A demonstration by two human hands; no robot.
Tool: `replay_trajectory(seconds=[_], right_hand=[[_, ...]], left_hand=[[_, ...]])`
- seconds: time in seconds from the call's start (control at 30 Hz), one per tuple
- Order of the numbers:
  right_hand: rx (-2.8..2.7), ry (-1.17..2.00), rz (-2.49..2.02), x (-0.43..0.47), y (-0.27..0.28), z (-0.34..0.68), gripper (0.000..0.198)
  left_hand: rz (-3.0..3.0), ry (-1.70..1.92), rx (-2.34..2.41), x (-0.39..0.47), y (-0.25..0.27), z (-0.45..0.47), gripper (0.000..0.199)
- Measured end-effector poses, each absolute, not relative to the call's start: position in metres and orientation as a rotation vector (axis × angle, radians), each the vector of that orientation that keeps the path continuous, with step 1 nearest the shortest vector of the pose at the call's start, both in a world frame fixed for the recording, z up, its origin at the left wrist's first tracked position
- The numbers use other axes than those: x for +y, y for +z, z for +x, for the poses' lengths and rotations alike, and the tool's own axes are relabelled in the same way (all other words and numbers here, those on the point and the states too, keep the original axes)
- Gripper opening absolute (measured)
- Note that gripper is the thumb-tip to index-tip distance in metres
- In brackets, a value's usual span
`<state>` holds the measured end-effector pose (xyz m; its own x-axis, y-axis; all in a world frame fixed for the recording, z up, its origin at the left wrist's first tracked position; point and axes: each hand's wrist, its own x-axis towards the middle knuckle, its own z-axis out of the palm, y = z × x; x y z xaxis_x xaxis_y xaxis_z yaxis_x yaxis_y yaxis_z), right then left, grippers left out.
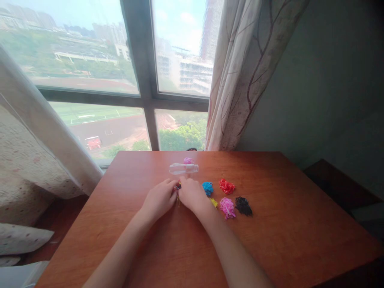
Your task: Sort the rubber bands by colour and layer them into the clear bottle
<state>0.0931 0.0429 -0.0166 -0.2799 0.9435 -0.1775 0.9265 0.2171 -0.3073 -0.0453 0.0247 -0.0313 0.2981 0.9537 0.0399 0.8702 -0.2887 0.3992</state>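
Observation:
Between my two hands lies a small mixed-colour bunch of rubber bands (178, 187), mostly covered by the fingers. My left hand (160, 197) has its fingers bent and pressed together at the bunch's left side. From the right, my right hand (193, 195) curls its fingers down onto the same bunch; its fingertips are partly hidden. Right of this hand are separate heaps of bands: blue (207, 188), red (227, 186), pink (227, 208) and black (243, 206). A yellow heap (213, 203) is partly covered by my right wrist.
A clear plastic bottle (180, 169) lies on its side just beyond my hands, with a pink round object (188, 160) behind it. The brown wooden table (168, 256) reaches to the window (147, 100). Curtains (231, 80) hang on both sides.

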Motion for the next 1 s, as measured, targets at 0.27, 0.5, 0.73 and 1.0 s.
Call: replay_trajectory(seconds=[0.27,0.5,0.73,1.0], right_hand=[[-2.316,0.684,-1.841,0.013,-0.025,0.094,0.025],[-2.256,0.807,-1.714,-0.006,-0.024,0.105,0.027],[-2.049,0.827,-1.633,-0.019,-0.023,0.117,0.035],[-1.988,0.7,-1.674,-0.046,-0.041,0.123,0.026]], left_hand=[[2.246,0.404,1.554,0.006,-0.031,-0.048,0.021],[2.067,0.565,1.46,-0.013,-0.034,-0.055,0.023],[1.822,0.743,1.315,-0.017,-0.034,-0.061,0.025],[1.789,0.761,1.265,-0.021,-0.034,-0.062,0.026]])
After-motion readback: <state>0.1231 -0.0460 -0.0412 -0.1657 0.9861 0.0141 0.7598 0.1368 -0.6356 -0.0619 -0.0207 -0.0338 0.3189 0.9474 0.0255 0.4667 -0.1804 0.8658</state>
